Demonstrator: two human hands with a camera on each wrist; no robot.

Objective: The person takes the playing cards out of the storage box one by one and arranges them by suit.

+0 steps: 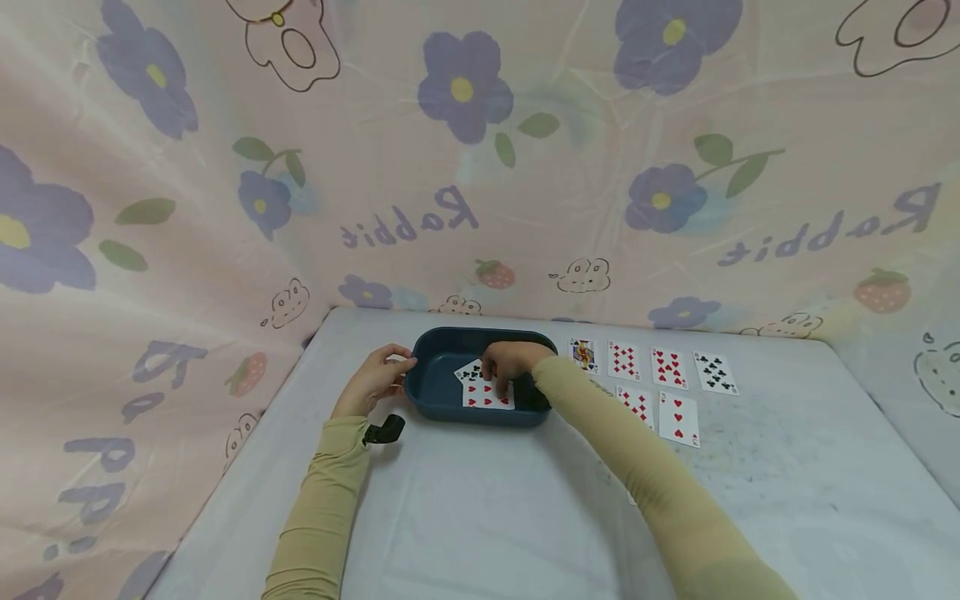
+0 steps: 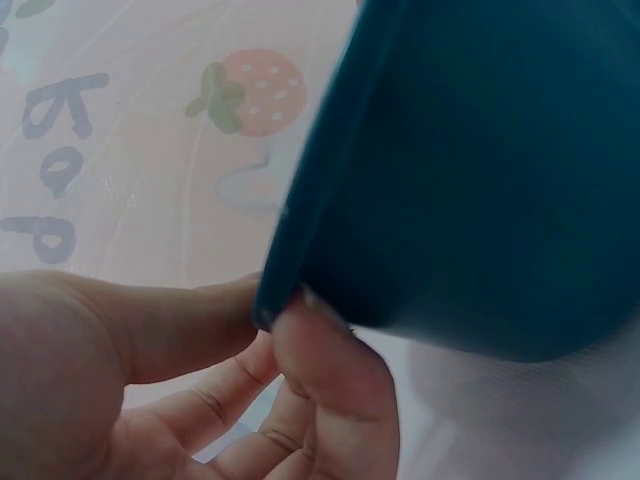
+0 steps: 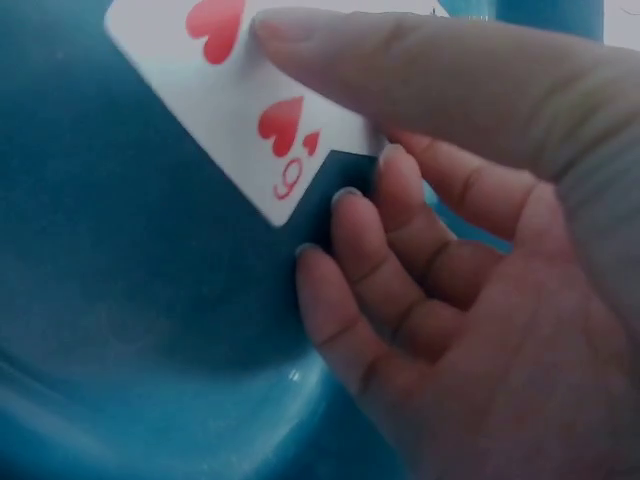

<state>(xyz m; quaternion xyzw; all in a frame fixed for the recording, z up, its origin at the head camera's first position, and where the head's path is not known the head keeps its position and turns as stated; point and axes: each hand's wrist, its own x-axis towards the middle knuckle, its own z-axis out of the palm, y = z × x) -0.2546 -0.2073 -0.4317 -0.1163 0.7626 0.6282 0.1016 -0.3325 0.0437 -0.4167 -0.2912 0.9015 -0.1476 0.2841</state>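
Observation:
A dark blue oblong basin (image 1: 480, 418) stands on the table. My left hand (image 1: 372, 379) pinches the left end of its rim between thumb and fingers, as the left wrist view shows close up. Inside the basin is my right hand (image 1: 512, 362). Its thumb lies on the face of a six of hearts playing card (image 3: 265, 110), with a finger behind the card's edge. In the head view a clubs card (image 1: 467, 372) shows partly from under that six of hearts. The right fingers hide part of both cards.
Right of the basin lie face-up cards in rows: a face card (image 1: 583, 356), a diamonds card (image 1: 623, 360), a hearts card (image 1: 669, 367) and a clubs card (image 1: 716, 372). Nearer are another diamonds card (image 1: 633, 402) and a three of hearts (image 1: 678, 419). My right forearm covers some cards.

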